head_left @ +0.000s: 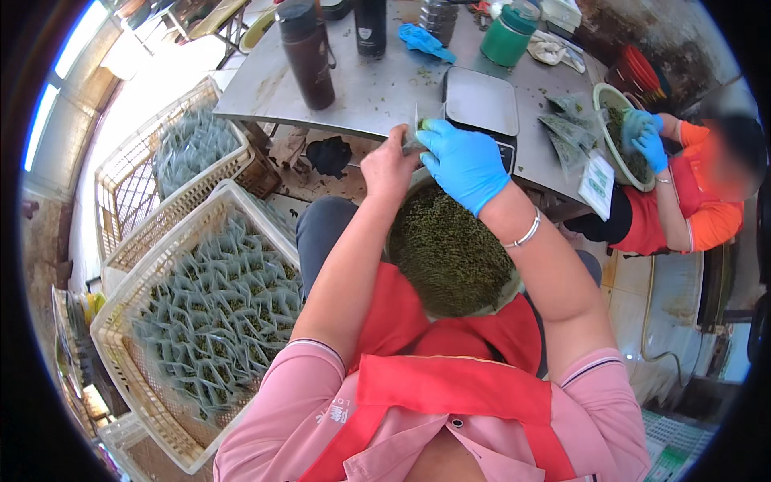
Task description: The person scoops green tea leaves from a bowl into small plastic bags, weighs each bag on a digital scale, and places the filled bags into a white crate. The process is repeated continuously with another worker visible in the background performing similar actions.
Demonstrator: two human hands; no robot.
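Over the table's near edge, my bare left hand (387, 165) pinches a small clear plastic bag (412, 143). My right hand (466, 162), in a blue glove, is closed at the mouth of that bag. A bit of green shows at its fingertips, and the rest of its grip is hidden. Below my hands, between my legs, a round basin (516, 291) holds a heap of small green berries (454, 251). Just beyond the right glove lies a flat weighing scale (482, 101) on the metal table (361, 108).
A plastic crate (119, 341) at my left holds rows of filled bags (217, 313); another crate (124, 189) stands behind it. Dark bottles (307, 60) and a green jar (510, 36) stand on the table. At right, a gloved co-worker (683, 181) reaches into a bowl (601, 100) near filled bags (566, 132).
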